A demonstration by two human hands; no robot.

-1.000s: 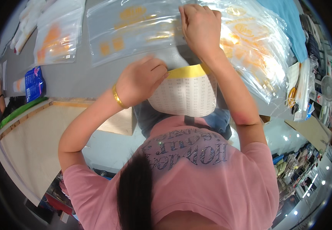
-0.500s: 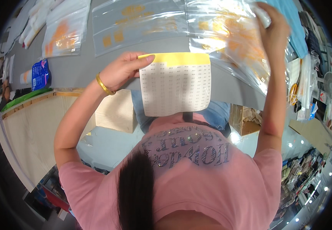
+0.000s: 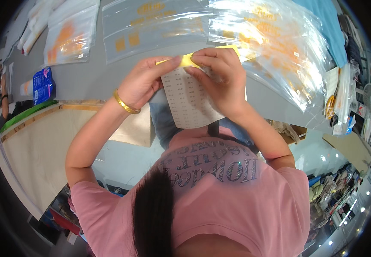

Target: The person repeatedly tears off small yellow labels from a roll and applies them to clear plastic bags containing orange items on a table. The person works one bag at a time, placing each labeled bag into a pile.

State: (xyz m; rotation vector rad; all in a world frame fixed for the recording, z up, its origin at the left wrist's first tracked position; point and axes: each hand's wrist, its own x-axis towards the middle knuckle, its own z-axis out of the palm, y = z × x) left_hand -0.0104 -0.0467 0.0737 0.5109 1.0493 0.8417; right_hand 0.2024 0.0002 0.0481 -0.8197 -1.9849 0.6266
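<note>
A white sheet of small printed stickers [image 3: 183, 100] with a bare yellow backing strip along its top hangs over the near table edge, in front of my body. My left hand [image 3: 142, 81], with a gold bracelet at the wrist, grips its upper left corner between thumb and fingers. My right hand [image 3: 224, 77] is closed in a pinch at the yellow strip, close to the left thumb, and covers much of the sheet's right half. Whether a loose sticker is between those fingertips is hidden. Beyond the hands lies a clear plastic bag [image 3: 159, 36] with orange print.
A pile of clear printed bags [image 3: 279, 55] spreads over the right of the grey table [image 3: 104, 81]. More bags [image 3: 67, 40] and a blue packet [image 3: 43, 85] lie at left. Blue cloth [image 3: 331, 34] is at far right. A wooden panel [image 3: 35, 150] stands at lower left.
My right hand has come from the bag pile at the right back to the sheet's yellow strip and now pinches there. The sheet has tilted and bent slightly.
</note>
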